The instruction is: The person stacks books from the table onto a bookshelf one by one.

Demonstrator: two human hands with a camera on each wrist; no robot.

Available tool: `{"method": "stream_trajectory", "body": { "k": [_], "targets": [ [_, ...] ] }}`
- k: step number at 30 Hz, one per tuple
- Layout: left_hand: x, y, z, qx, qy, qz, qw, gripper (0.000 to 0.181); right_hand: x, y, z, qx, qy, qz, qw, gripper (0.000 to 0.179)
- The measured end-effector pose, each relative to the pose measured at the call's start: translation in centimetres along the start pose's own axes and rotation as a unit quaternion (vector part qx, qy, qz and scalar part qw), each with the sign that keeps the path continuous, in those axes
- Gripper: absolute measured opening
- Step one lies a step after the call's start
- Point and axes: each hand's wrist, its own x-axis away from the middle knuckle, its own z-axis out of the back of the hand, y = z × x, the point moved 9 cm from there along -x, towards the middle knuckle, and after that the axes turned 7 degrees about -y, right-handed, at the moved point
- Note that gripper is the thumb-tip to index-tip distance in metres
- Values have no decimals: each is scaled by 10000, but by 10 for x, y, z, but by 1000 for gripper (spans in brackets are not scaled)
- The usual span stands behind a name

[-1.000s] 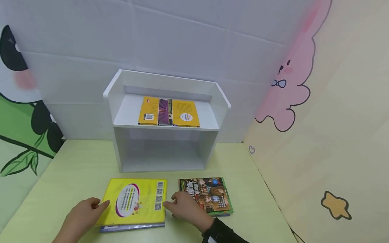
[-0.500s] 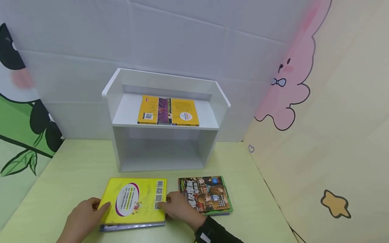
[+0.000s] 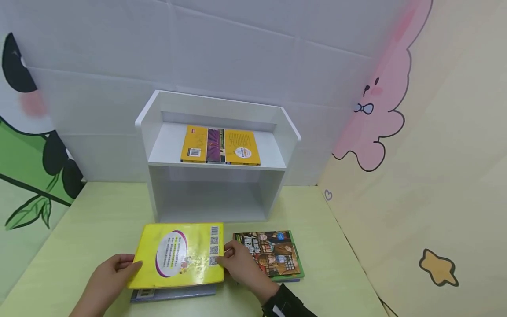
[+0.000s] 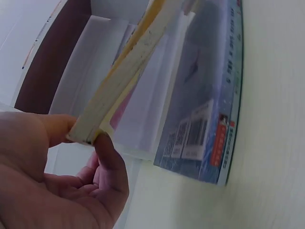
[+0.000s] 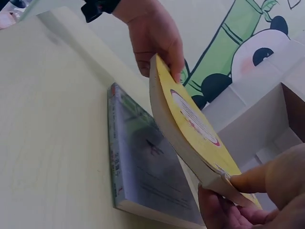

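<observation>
A yellow book (image 3: 200, 264) with a white oval on its cover is raised above a blue-grey book (image 3: 178, 292) lying on the table. My left hand (image 3: 112, 277) pinches its left edge between thumb and fingers. At the opposite edge, my right hand (image 3: 243, 267) grips the book the same way. The left wrist view shows the yellow book's page block (image 4: 114, 81) between thumb and fingertips. In the right wrist view a gap separates the yellow book (image 5: 195, 119) from the blue-grey book (image 5: 147, 162) beneath.
Behind the books stands a white two-level shelf (image 3: 217, 167); an orange-yellow book (image 3: 241, 147) lies flat on its upper level. To the right, a dark comic-covered book (image 3: 273, 255) tops a small stack on the pale table (image 3: 317, 246). A wall (image 3: 396, 211) bounds the right side.
The yellow book has been lifted off the blue-grey book and shifted slightly right and away from me. The right hand has closed on its edge, and more of the lower book shows.
</observation>
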Motion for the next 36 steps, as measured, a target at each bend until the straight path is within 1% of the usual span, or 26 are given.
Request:
{"method": "stream_trajectory", "body": {
  "k": [2, 5, 8, 10, 13, 16, 20, 24, 27, 31, 36],
  "targets": [
    [1, 4, -6, 319, -159, 14, 9994, 68, 3, -1, 8, -349, -53, 63, 9994, 28],
    [2, 13, -19, 718, -465, -10, 9963, 68, 9, -1, 23, -778, -115, 130, 9968, 30],
    [4, 26, -31, 903, -683, -152, 9935, 64, 16, -2, 40, -939, -133, 201, 9953, 32],
    [5, 35, -39, 946, -787, -257, 9921, 62, 21, -4, 51, -896, -67, 280, 9956, 34],
    [7, 46, -50, 972, -830, -409, 9910, 57, 28, -3, 64, -893, 34, 273, 9956, 36],
    [7, 53, -58, 999, -844, -537, 9900, 56, 35, -1, 72, -943, 81, 176, 9954, 36],
    [7, 59, -64, 1069, -819, -679, 9886, 55, 38, 4, 77, -972, 92, 96, 9952, 35],
    [4, 65, -65, 965, -733, -825, 9892, 55, 35, 6, 80, -972, 218, 167, 9949, 37],
    [-2, 73, -66, 870, -668, -950, 9894, 55, 29, 6, 85, -783, 404, 212, 9959, 40],
    [-16, 85, -66, 851, -630, -1139, 9878, 53, 16, 3, 91, -504, 643, 248, 9964, 38],
    [-35, 98, -66, 802, -554, -1332, 9863, 53, -5, 3, 100, -578, 831, 307, 9944, 35]
  ]
}}
